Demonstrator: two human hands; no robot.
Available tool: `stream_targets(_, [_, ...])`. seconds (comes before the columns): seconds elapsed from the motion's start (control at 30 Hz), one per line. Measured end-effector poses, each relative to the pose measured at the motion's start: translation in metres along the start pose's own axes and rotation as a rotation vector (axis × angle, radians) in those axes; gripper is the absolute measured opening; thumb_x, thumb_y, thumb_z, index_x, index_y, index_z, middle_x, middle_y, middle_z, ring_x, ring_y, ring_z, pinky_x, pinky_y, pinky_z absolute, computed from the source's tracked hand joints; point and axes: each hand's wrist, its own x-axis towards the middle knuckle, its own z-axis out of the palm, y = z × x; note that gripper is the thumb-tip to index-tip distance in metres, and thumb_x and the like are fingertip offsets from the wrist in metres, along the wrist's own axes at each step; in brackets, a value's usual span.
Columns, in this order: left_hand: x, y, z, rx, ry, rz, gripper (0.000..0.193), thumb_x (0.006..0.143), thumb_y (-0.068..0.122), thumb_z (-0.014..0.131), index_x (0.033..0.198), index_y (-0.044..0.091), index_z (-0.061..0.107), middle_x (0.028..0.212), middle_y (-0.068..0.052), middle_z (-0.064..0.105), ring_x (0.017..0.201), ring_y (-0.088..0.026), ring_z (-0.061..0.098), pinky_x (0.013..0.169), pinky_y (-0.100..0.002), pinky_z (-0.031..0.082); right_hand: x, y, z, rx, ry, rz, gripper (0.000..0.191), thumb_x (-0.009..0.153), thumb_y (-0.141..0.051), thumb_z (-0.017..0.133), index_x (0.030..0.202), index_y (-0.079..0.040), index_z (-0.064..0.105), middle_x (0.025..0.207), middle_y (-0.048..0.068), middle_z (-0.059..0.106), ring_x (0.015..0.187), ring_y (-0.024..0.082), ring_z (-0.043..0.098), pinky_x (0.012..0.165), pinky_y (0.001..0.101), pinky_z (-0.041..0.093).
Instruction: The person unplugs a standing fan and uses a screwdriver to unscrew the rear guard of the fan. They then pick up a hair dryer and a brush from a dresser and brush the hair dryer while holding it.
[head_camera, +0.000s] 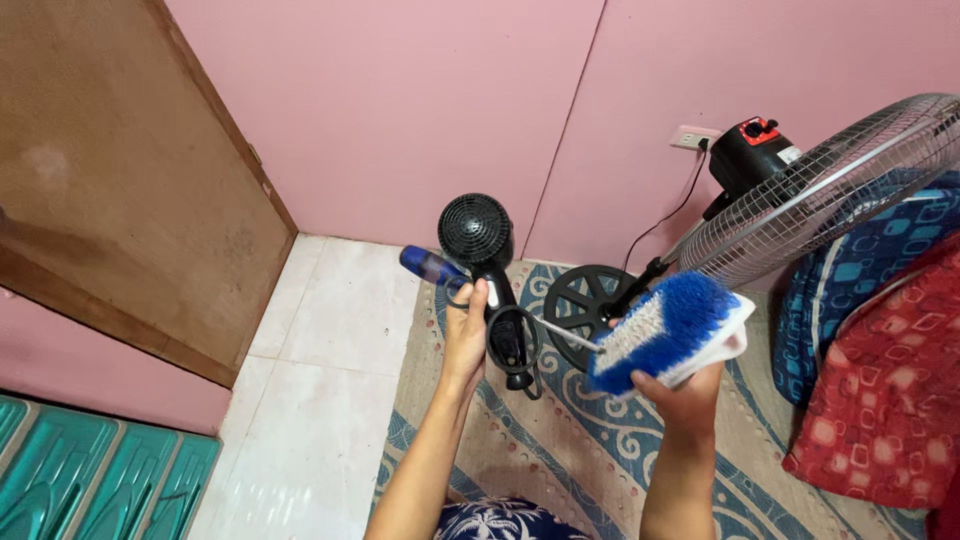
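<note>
Wall: pink wall (400, 110) at far side, w/ a brown door (110, 170) on far left and a white socket (693, 137) on far right.
Floor: white tiles (310, 380) on left; patterned rug (560, 450) under my arms, beige w/ blue curls.
Fan: standing fan (830, 190) on right, wire grille tilted, black motor at back, its round black base (590, 300) on the rug just behind my hands. Cord goes up to the socket.
Bedding: blue and red patterned cushions (880, 370) at right edge; green panels (90, 480) near left.
Hair dryer: black hair dryer (490, 270) held up in centre, long axis about vertical, round rear grille at top and facing me, handle going down.
Brush: blue-bristle scrub brush (665, 330) w/ white body, right of the dryer, long axis slanting up to right, bristles turned toward me.
Left hand: my left hand (466, 335) is closed around the dryer handle; same hand also pinches a screwdriver (432, 266) w/ blue handle, pointing far-left.
Right hand: my right hand (690, 395) grips the brush from below, fingers wrapped.
Key relation: dryer lies left of the brush, near but apart; a thin white rod (572, 335) spans between them. I cannot tell what it belongs to.
</note>
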Motion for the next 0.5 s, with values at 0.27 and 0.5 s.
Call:
stream_targets(0.27, [0.007,0.024,-0.022,-0.163,-0.239,-0.205,0.033,0.079,0.026,0.071,0.103,0.005,0.064,0.096,-0.011,0.066,0.074,-0.021,0.069,0.073,-0.041,0.063,0.0,0.0,-0.003,0.408,0.034,0.049,0.084,0.079,-0.015,0.078,0.15,0.008,0.038,0.124,0.027,0.061,0.12,0.045,0.066,0.101,0.058,0.057])
stream_targets(0.5, [0.0,0.021,-0.009,-0.673,-0.293,-0.469,0.021,0.08,0.017,0.066,0.088,-0.002,0.062,0.095,-0.014,0.065,0.094,-0.027,0.07,0.114,-0.061,0.041,0.003,0.032,0.002,0.217,-0.118,0.319,0.096,0.067,-0.018,0.074,0.15,0.007,0.034,0.136,0.034,0.058,0.118,0.039,0.064,0.1,0.0482,0.054])
